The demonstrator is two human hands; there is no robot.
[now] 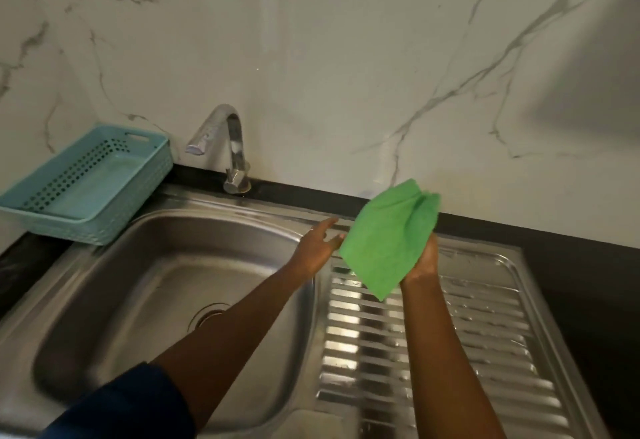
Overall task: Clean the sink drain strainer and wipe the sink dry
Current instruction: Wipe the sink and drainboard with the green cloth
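Note:
A green cloth (388, 241) hangs in the air over the ridged draining board (433, 352) of the steel sink. My right hand (424, 258) grips it from the right side, mostly hidden behind the fabric. My left hand (317, 246) reaches across the basin (145, 286) and pinches the cloth's left edge between thumb and fingertip, with the forefinger stretched out. The drain (207, 315) shows at the bottom of the basin, partly hidden by my left forearm.
A chrome tap (228, 147) stands at the back of the basin. A light blue perforated basket (86, 182) sits on the black counter at the back left. A marble-patterned wall rises behind. Black counter (588, 282) runs to the right of the draining board.

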